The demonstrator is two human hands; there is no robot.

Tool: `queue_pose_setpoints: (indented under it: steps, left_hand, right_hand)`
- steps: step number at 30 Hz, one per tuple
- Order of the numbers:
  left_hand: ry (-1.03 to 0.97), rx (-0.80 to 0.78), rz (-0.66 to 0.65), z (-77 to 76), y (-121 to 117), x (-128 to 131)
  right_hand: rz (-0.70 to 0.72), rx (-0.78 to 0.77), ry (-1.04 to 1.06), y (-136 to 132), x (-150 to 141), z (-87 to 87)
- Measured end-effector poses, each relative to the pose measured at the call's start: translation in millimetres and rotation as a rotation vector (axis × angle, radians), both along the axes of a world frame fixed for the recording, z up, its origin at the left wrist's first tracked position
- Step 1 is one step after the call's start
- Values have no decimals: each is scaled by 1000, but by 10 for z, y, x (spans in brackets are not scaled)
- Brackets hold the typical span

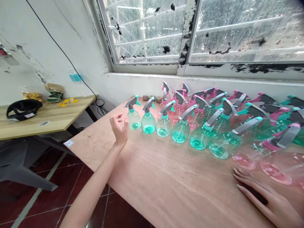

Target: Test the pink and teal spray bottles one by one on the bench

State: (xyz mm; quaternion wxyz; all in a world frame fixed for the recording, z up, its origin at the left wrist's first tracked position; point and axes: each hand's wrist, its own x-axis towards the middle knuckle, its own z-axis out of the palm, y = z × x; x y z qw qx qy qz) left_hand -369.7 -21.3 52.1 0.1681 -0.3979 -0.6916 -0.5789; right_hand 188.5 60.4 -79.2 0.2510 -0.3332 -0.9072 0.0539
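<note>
My left hand [120,129] is raised at the left end of a row of spray bottles, its fingers loosely bent and the thumb apart, with nothing visible in it. Just beside it stands a clear green spray bottle [134,118] with a grey trigger head. More green spray bottles, such as this one [148,123] and another [163,126], continue the front row to the right. My right hand [270,199] lies on the wooden table [161,167] with fingers stretched out, in front of a pink spray bottle [275,169] and touching no bottle that I can make out.
Behind the front row stand several pink and green spray bottles [179,107], close together below a window [147,31]. Small brownish blocks [152,98] lie at the wall. A second table [54,117] at the left holds a black headband-like item [24,109]; a grey stool [23,161] stands below.
</note>
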Motion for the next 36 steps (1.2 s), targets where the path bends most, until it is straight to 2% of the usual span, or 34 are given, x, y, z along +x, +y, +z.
queue_pose_setpoints:
  steps: [3, 7, 11, 15, 19, 22, 25, 30, 33, 36]
  left_hand:
    - [38, -77, -98, 40, 0, 266]
    - [33, -163, -176, 104, 269, 514]
    - [-21, -244, -137, 154, 578, 586]
    - [-29, -337, -86, 212, 696, 577]
    - [17, -425, -44, 289, 536, 558]
    - [62, -471, -30, 330, 261, 592]
    - [103, -502, -50, 330, -64, 750]
    - [145, -528, -165, 242, -459, 1379]
    - [129, -502, -364, 185, -511, 1881]
    - [93, -482, -618, 163, -436, 2345]
  right_hand:
    - [1, -10, 8, -5, -7, 18]
    - [-16, -20, 18, -33, -54, 90]
    - [-21, -41, 11, -50, -112, 145]
    - [-42, -85, 14, -57, -145, 165]
    - [-43, -117, 26, -74, -180, 204]
    - [-36, -126, 49, -87, -212, 250]
    - [-26, -132, 66, -95, -238, 294]
    - [4, -137, 78, -107, -270, 363]
    - [13, -127, 113, -111, -289, 408]
    - [32, -129, 125, -106, -299, 447]
